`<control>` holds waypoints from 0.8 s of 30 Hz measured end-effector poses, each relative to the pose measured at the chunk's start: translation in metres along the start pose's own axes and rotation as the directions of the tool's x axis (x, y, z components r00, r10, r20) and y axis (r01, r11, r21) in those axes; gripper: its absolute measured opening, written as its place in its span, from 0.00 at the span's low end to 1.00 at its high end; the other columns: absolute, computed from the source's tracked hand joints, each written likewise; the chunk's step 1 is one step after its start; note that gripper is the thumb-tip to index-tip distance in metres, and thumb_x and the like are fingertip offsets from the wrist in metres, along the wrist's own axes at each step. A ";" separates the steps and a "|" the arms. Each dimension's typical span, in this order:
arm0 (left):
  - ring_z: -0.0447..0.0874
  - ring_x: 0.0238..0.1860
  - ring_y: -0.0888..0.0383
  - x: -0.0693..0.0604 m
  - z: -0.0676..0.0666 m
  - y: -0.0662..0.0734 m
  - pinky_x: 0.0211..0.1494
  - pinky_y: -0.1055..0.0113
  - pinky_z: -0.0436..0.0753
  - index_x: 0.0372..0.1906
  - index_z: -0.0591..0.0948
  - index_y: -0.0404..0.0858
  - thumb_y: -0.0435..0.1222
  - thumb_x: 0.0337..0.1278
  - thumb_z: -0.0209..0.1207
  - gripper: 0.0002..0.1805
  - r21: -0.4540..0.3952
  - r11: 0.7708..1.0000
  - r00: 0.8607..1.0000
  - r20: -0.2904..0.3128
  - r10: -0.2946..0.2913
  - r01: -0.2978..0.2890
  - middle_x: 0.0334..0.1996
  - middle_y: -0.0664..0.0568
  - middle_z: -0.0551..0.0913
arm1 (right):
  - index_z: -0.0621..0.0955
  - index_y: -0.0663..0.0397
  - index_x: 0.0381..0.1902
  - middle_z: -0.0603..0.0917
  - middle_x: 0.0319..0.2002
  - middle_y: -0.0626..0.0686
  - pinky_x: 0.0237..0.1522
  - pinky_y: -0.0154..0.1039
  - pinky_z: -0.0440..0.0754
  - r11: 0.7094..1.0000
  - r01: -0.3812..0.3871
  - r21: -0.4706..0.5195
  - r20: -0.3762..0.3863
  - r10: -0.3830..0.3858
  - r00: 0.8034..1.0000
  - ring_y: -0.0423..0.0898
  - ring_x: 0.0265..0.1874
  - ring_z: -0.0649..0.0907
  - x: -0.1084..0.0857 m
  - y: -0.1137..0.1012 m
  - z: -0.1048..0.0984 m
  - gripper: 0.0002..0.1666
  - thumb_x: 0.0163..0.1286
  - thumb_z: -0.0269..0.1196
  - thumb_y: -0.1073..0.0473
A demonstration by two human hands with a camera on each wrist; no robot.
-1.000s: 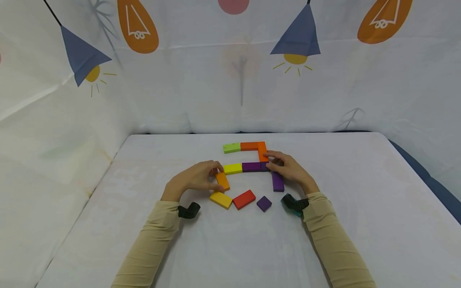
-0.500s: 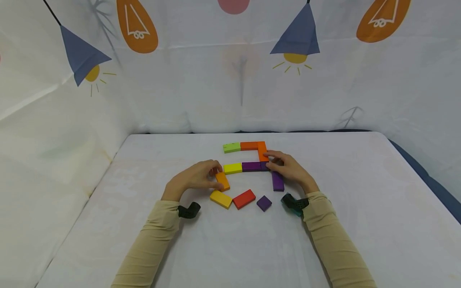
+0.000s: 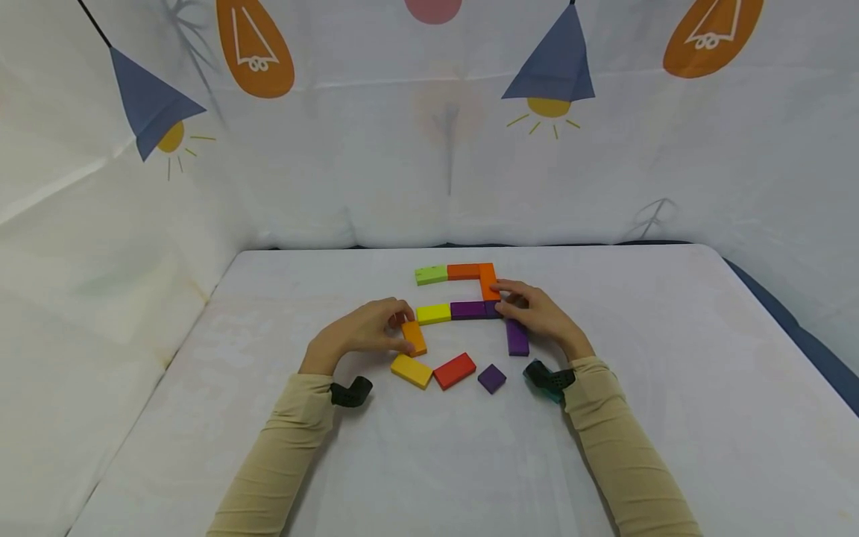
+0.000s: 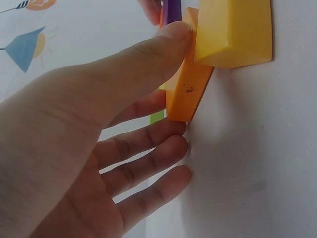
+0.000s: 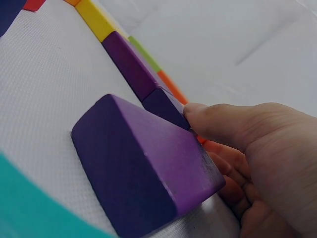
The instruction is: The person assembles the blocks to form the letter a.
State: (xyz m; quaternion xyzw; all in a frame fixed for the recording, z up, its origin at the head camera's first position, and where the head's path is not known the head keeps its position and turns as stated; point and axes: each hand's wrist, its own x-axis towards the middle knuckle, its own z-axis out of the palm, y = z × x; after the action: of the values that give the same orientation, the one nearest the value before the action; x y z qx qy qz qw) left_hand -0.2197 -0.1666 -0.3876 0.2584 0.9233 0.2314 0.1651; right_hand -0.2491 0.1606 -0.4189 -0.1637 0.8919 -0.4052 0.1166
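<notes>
My left hand (image 3: 365, 327) pinches the amber-orange block (image 3: 414, 338) between thumb and index finger; its other fingers spread loosely, as the left wrist view shows. A golden-yellow block (image 3: 411, 371) touches its near end, and a lemon-yellow block (image 3: 433, 314) its far end. My right hand (image 3: 537, 313) rests at the corner of the row. Its thumb touches a small purple block (image 5: 166, 108), and a fingertip touches the upright deep-orange block (image 3: 488, 282). Below that thumb lies a longer purple block (image 5: 148, 163). The right hand's remaining fingers are partly hidden.
A lime-green block (image 3: 431, 275) and an orange block (image 3: 464, 271) form the far row. Another purple block (image 3: 467, 310) lies in the middle row. Nearer me are a red block (image 3: 455, 371) and a loose purple block (image 3: 492, 379) on the white table (image 3: 429, 462).
Neither hand has visibly moved, and the blocks keep their places. Only the head view has shifted very slightly.
</notes>
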 end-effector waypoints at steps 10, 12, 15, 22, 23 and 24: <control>0.74 0.46 0.56 -0.001 -0.001 0.001 0.54 0.61 0.76 0.51 0.76 0.44 0.51 0.46 0.68 0.28 0.002 1.000 1.000 0.006 0.000 0.000 0.43 0.53 0.78 | 0.68 0.46 0.67 0.72 0.63 0.57 0.59 0.53 0.72 1.000 0.017 0.012 0.000 -0.017 1.000 0.55 0.54 0.73 0.000 0.002 0.000 0.29 0.70 0.57 0.49; 0.74 0.46 0.55 -0.001 -0.002 0.001 0.53 0.62 0.76 0.52 0.75 0.43 0.50 0.47 0.68 0.28 -0.006 1.000 1.000 0.002 0.009 -0.009 0.43 0.52 0.78 | 0.68 0.46 0.67 0.72 0.63 0.57 0.59 0.53 0.71 1.000 0.026 0.012 -0.003 -0.026 1.000 0.54 0.54 0.73 0.000 0.002 0.000 0.29 0.69 0.57 0.49; 0.74 0.44 0.55 -0.002 -0.002 0.001 0.51 0.62 0.76 0.52 0.74 0.41 0.49 0.47 0.68 0.28 -0.020 1.000 1.000 -0.009 0.020 -0.021 0.42 0.51 0.78 | 0.68 0.47 0.67 0.73 0.60 0.58 0.57 0.51 0.72 0.999 0.046 0.013 -0.011 -0.046 0.999 0.54 0.53 0.74 0.000 0.004 0.000 0.30 0.69 0.57 0.50; 0.74 0.42 0.55 -0.005 -0.006 0.000 0.47 0.64 0.76 0.50 0.75 0.42 0.51 0.49 0.67 0.27 -0.024 0.999 0.999 -0.039 0.036 -0.037 0.40 0.50 0.77 | 0.67 0.50 0.68 0.76 0.55 0.60 0.54 0.49 0.72 0.997 0.072 0.018 -0.024 -0.072 0.997 0.54 0.50 0.74 0.000 0.004 0.000 0.31 0.69 0.57 0.51; 0.74 0.42 0.55 -0.006 -0.007 0.000 0.46 0.64 0.75 0.49 0.76 0.42 0.51 0.49 0.66 0.25 -0.018 0.999 0.998 -0.043 0.040 -0.041 0.39 0.51 0.77 | 0.66 0.50 0.68 0.76 0.54 0.60 0.53 0.48 0.72 0.997 0.076 0.022 -0.026 -0.075 0.997 0.54 0.50 0.74 0.000 0.004 0.000 0.31 0.69 0.57 0.51; 0.73 0.41 0.55 -0.006 -0.008 0.000 0.44 0.65 0.74 0.47 0.76 0.43 0.51 0.49 0.66 0.24 -0.013 0.999 0.998 -0.047 0.042 -0.043 0.38 0.51 0.76 | 0.66 0.51 0.68 0.76 0.54 0.61 0.52 0.47 0.73 0.996 0.082 0.021 -0.028 -0.082 0.996 0.54 0.49 0.74 0.000 0.004 0.000 0.31 0.70 0.57 0.51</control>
State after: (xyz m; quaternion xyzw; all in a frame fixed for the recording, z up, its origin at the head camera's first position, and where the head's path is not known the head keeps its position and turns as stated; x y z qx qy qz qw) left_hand -0.2178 -0.1724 -0.3796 0.2712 0.9195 0.2475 0.1404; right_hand -0.2502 0.1629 -0.4218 -0.1934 0.8814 -0.4215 0.0895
